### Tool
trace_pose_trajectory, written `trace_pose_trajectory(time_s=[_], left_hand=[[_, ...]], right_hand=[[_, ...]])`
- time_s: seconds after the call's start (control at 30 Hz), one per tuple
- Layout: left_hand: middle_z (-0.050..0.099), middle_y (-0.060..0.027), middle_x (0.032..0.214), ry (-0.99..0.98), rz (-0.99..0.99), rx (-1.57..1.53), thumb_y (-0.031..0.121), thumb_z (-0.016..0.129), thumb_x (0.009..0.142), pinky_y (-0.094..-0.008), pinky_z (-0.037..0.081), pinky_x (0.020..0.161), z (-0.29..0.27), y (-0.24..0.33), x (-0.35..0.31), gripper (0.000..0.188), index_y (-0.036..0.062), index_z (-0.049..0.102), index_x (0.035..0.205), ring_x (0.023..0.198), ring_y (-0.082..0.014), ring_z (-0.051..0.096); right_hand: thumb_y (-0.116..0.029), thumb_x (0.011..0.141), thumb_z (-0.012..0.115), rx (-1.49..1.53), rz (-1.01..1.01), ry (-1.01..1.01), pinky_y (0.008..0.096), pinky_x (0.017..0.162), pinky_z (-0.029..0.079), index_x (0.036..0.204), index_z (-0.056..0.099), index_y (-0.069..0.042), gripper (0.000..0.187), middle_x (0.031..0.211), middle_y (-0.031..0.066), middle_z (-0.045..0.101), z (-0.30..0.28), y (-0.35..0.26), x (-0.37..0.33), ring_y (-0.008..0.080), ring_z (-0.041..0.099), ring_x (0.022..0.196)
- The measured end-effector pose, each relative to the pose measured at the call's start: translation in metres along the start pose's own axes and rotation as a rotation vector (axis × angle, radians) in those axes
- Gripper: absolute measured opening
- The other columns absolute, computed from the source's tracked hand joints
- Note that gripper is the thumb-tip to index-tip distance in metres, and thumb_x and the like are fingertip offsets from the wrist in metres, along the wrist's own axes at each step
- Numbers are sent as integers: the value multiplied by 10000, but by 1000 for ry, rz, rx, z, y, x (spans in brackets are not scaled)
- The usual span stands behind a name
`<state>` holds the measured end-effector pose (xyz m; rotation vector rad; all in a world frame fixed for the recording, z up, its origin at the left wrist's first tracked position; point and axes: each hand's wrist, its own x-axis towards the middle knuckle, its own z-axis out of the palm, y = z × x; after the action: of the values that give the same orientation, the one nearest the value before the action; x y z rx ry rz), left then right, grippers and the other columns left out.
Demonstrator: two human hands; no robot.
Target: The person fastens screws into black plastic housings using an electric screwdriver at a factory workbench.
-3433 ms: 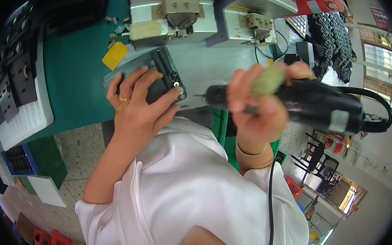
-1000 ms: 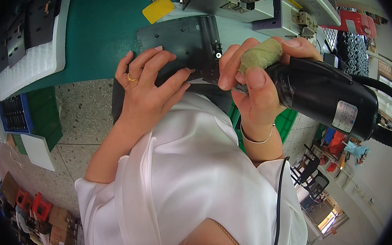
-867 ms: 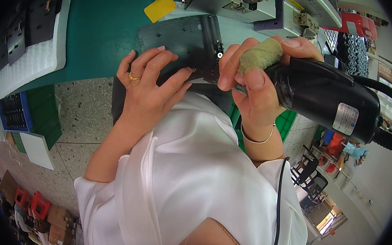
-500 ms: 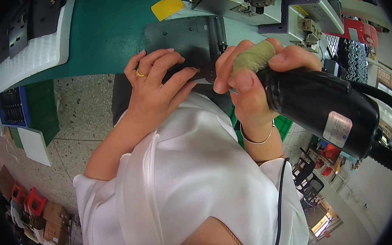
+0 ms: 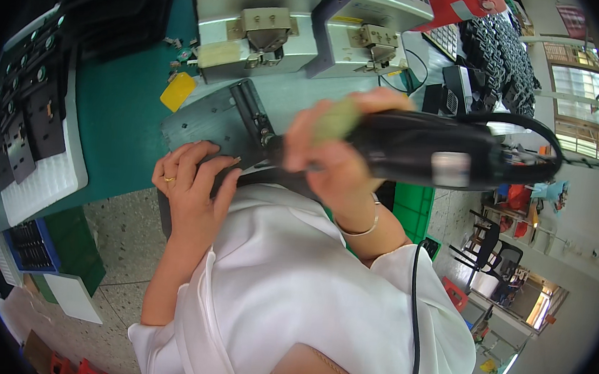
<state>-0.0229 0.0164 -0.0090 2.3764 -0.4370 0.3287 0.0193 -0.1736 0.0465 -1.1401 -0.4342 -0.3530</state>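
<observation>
My right hand (image 5: 340,158), blurred by motion, is wrapped round a thick black corded electric screwdriver (image 5: 415,145). A yellow-green wrap (image 5: 338,122) shows among its fingers; the tool's tip is hidden. Below and left of it, a dark flat panel (image 5: 203,113) lies on the green bench mat near the front edge. A raised bar with metal fittings (image 5: 252,113) runs along the panel's right side. My left hand (image 5: 198,179), wearing a ring, rests on the panel's near edge with fingers apart. Whether something tiny sits at its fingertips I cannot make out.
Beyond the panel stands a silver machine (image 5: 282,45) with metal brackets. A yellow card (image 5: 178,92) and small parts lie by it. White foam (image 5: 57,182) bears black plates on the left. A green crate (image 5: 412,208) is below right; the tool's cable (image 5: 550,136) loops right.
The view has swung, so bench and panel appear shifted left and the machine shows more fully. The right hand still grips the screwdriver, now held more level. My left hand stays on the panel.
</observation>
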Motion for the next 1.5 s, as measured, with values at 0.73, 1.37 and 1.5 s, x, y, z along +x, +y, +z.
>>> trace_pose_trajectory(time_s=[0.73,1.37,1.5], left_hand=[[631,-5,1095,-2,-35,6,149,786,745,-377,250,996,3,5,7,167,135,705,891,1113,-217,520],[608,-23,1193,-75,-50,17,214,826,700,-394,270,1019,-8,-2,4,305,139,704,970,1184,-250,501],[610,-20,1194,-75,-50,23,230,832,692,-390,269,1018,-6,-2,4,315,146,705,967,1183,-247,504]], right_hand=[[32,825,592,-257,-470,357,372,559,553,1233,380,-10,461,662,110,578,-87,-46,79,219,597,491],[59,822,573,-428,-254,111,385,553,529,1169,439,-5,377,654,134,581,-82,-45,96,249,596,523],[48,827,553,-490,-384,129,375,548,527,1172,439,-6,367,650,151,591,-77,-45,84,251,595,519]])
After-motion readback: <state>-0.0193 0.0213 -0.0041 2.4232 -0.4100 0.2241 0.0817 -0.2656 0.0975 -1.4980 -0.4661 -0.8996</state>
